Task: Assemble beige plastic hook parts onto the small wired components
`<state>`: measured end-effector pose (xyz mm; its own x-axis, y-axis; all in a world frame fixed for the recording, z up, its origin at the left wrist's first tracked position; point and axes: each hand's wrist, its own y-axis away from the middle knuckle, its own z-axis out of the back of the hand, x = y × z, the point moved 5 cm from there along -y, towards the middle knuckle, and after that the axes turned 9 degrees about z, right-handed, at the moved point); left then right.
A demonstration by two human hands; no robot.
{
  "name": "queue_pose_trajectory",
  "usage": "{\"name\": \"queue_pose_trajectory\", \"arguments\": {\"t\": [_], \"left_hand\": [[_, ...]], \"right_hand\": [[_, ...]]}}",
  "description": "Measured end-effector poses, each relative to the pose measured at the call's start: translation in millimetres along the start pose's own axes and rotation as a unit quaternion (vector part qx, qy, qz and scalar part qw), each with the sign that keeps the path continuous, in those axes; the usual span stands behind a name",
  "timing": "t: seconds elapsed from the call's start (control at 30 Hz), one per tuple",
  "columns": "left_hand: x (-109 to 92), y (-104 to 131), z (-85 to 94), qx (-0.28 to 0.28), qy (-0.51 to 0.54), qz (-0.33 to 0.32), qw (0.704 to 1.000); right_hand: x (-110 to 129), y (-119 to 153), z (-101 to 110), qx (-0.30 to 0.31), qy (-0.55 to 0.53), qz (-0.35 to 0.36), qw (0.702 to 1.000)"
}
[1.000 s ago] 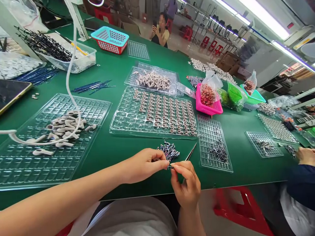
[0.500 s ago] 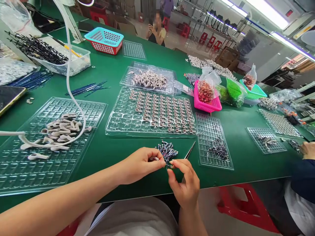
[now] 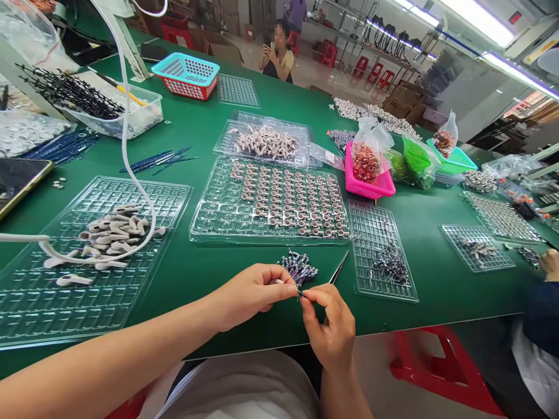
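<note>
My left hand is closed on a white earphone shell, mostly hidden by the fingers. Thumb and forefinger of my right hand pinch a thin dark strip-like part against the left fingertips; its details are too small to make out. Just beyond the hands lies a heap of small dark circuit strips. Metal tweezers rest to the right of that heap. Farther back, a clear tray holds rows of earphone shells, with several of its left pockets unfilled.
Left, a clear tray carries loose white shells under a looping white cable. Right, another tray holds dark strips beside a pink basket. A co-worker's hand is at far right, a red stool below.
The part between my hands has turned slightly, and my right fingertips have closed in on the left ones. The whole view has shifted a little; the things on the table lie unchanged.
</note>
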<state>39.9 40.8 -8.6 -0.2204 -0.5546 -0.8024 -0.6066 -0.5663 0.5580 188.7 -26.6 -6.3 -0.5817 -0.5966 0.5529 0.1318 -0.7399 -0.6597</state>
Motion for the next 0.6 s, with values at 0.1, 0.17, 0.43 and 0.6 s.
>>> {"name": "queue_pose_trajectory", "arguments": {"t": [0.1,0.17,0.43,0.6], "left_hand": [[-5.7,3.9,-0.1,-0.055,-0.083,-0.068,0.993],[-9.7,7.6,-0.5,-0.098,-0.15,-0.131,0.975],[-17.1,21.4,-3.3,-0.191,-0.334,-0.342,0.857],[-19.2,24.1,-7.7,-0.207,-0.378,-0.397,0.81]], "right_hand": [[-2.1,1.2,-0.2,0.002,-0.01,-0.025,1.0],[-3.1,1.9,0.0,0.001,-0.016,-0.038,0.999],[-7.5,5.8,4.7,-0.011,-0.044,-0.095,0.994],[-11.1,8.0,7.9,-0.029,-0.086,-0.143,0.986]]}}
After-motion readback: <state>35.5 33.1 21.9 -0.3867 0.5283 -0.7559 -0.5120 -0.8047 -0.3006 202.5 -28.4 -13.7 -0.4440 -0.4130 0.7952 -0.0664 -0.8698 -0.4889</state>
